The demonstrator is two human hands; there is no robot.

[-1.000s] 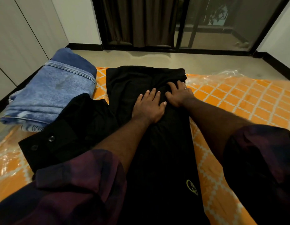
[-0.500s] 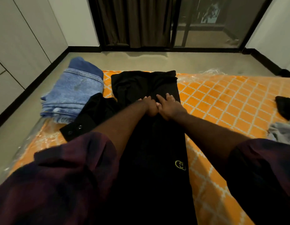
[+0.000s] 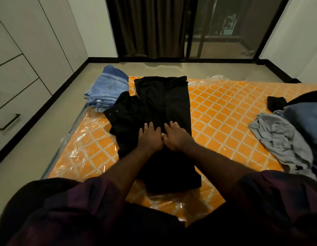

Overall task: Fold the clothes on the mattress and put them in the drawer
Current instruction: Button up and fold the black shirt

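Black fabric is what you have under both palms: a long pair of trousers (image 3: 163,103), seemingly laid leg on leg, running from the near edge of the orange mattress (image 3: 225,112) to its far edge. Your left hand (image 3: 149,139) and right hand (image 3: 177,138) lie side by side on its middle. The thumbs meet or nearly meet, and the fingers are straight, pointing far, flat on the cloth and gripping nothing.

The step looks like smoothing before a cross fold. Press with whole palms and sweep outward from the centre line, so wrinkles run off the sides rather than bunch under your wrists. The plastic wrap (image 3: 86,132) over the mattress is probably slippery, so push down more than forward or the garment may slide. Square the long edges before you lift the near end. Mind the black shirt (image 3: 124,112) touching the trousers' left edge, which could get dragged into the fold.

Both arms reach straight out, wrists low, converging on one spot.

Folded jeans (image 3: 108,91) sit at the far left corner, and a grey garment (image 3: 282,139) lies crumpled at the right. The drawer (image 3: 10,110) fronts stand in the unit at the left, apparently closed.
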